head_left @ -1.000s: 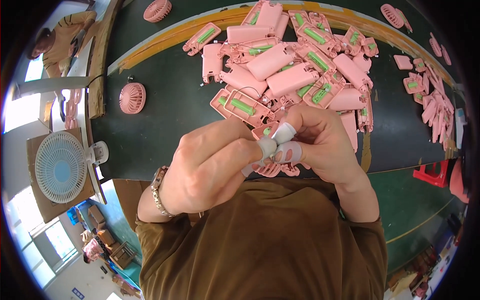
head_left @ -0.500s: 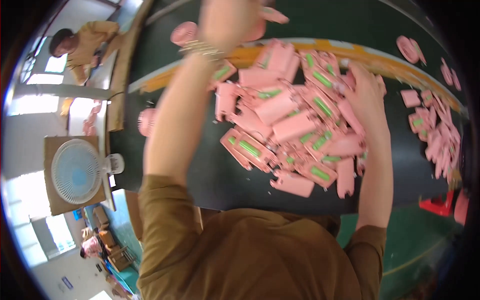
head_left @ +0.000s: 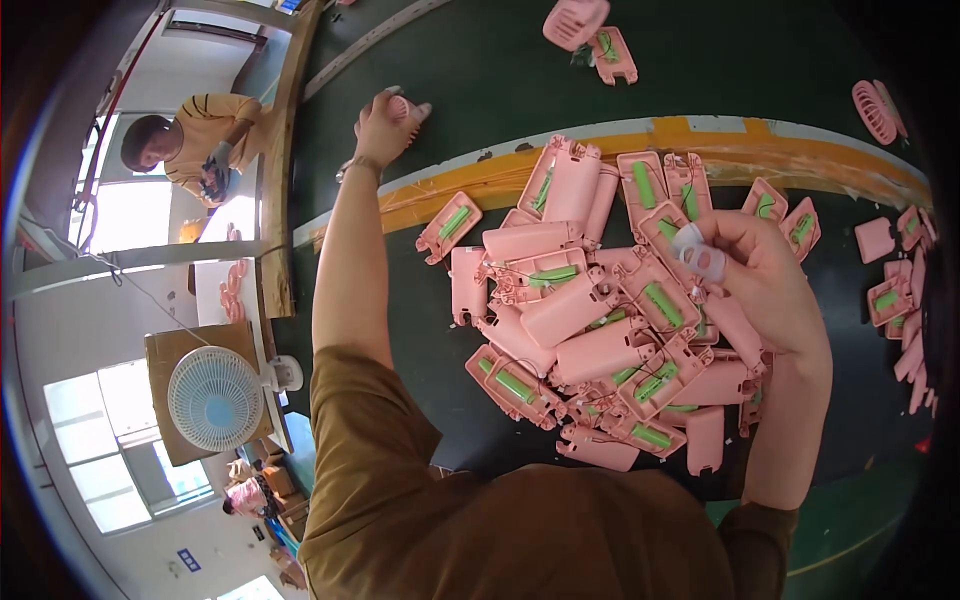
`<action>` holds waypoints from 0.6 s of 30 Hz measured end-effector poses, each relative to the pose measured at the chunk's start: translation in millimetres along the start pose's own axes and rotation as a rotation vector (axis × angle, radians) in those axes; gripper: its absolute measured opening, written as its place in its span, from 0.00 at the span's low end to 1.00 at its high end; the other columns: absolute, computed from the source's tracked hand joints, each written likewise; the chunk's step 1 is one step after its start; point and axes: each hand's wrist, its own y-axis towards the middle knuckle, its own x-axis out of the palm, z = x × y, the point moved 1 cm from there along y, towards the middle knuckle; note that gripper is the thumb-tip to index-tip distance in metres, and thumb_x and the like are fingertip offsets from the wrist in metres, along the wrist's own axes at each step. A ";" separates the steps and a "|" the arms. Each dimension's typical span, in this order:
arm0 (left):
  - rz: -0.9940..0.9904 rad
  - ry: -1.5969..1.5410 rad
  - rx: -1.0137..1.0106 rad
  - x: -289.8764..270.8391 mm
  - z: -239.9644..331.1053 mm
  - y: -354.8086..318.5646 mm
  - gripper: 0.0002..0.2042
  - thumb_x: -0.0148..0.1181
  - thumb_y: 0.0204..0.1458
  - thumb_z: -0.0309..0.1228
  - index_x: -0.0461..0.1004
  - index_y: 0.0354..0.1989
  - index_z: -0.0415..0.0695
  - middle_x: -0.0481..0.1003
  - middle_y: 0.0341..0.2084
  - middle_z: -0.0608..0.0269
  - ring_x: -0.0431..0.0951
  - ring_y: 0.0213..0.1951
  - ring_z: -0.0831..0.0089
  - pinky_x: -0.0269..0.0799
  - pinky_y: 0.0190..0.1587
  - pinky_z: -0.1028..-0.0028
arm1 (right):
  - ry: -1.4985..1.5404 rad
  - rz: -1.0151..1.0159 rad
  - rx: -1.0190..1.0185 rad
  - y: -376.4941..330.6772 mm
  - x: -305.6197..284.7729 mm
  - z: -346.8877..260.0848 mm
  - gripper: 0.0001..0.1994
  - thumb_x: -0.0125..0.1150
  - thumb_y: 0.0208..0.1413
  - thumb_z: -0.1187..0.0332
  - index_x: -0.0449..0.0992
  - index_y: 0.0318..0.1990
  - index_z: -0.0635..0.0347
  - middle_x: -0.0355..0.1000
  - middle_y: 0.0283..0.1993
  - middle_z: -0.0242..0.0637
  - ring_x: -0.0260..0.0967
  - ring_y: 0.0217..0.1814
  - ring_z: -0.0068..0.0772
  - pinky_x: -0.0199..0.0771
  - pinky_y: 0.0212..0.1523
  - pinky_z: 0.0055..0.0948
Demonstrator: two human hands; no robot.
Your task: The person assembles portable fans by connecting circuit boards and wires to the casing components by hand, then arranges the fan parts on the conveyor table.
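Can see the left hand (head_left: 382,132) well out over the dark green table (head_left: 480,70), near the wooden rail (head_left: 275,180) along its left edge, curled round a pink fan head (head_left: 400,108); cannot make out the palm or the slats behind the knuckles. See the right hand (head_left: 760,275) above the right side of a heap of pink casings (head_left: 570,308), almost closed, with taped thumb and forefinger close together over the corner of an open casing (head_left: 660,222). Cannot tell whether pinching that corner or merely touching it. Find the heap between the yellow taped strip (head_left: 700,135) and the table's near edge, heavily overlapped, with many green cells (head_left: 663,303) only partly visible. Lose part of the near edge under a brown shirt (head_left: 560,530). Towards the right edge, find more pink parts (head_left: 885,300), cut off by the view's dark rim. Beyond the left edge, see another person (head_left: 205,125); cannot identify the small item at that person's hands.
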 end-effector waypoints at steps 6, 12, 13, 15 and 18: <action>-0.170 -0.371 -0.121 -18.3 -12.9 -18.2 0.25 0.78 0.70 0.47 0.87 0.63 0.39 0.92 0.48 0.56 0.90 0.56 0.68 0.84 0.62 0.67 | -0.129 -0.045 -0.128 -7.5 13.8 1.9 0.20 0.76 0.66 0.80 0.85 0.64 0.63 0.83 0.49 0.28 0.73 0.40 0.16 0.80 0.46 0.23; 0.068 0.207 -0.143 10.7 7.8 -1.3 0.29 0.75 0.67 0.55 0.87 0.68 0.49 0.91 0.56 0.49 0.90 0.62 0.50 0.83 0.66 0.53 | -0.403 0.028 -0.130 -14.7 -6.7 10.1 0.30 0.73 0.60 0.83 0.84 0.71 0.57 0.81 0.48 0.31 0.70 0.39 0.21 0.75 0.43 0.26; 0.047 0.289 -0.137 19.2 13.3 0.4 0.26 0.73 0.68 0.54 0.88 0.66 0.51 0.91 0.55 0.50 0.90 0.61 0.50 0.83 0.65 0.51 | -0.470 0.029 -0.147 -12.6 -8.2 9.5 0.31 0.71 0.61 0.84 0.83 0.73 0.57 0.80 0.47 0.31 0.70 0.40 0.22 0.75 0.44 0.26; -0.009 0.451 -0.099 39.7 28.2 8.9 0.21 0.70 0.71 0.52 0.90 0.64 0.55 0.92 0.55 0.52 0.90 0.61 0.50 0.82 0.65 0.47 | -0.592 0.048 -0.181 -4.8 -7.6 9.3 0.25 0.67 0.64 0.82 0.84 0.69 0.62 0.81 0.46 0.38 0.76 0.41 0.32 0.78 0.46 0.32; 0.059 0.277 -0.048 52.7 40.6 1.0 0.20 0.70 0.72 0.49 0.87 0.64 0.51 0.91 0.53 0.50 0.91 0.58 0.50 0.84 0.62 0.49 | -0.787 0.103 -0.340 8.8 -9.4 18.9 0.17 0.65 0.67 0.79 0.85 0.61 0.67 0.81 0.46 0.46 0.81 0.44 0.46 0.80 0.49 0.41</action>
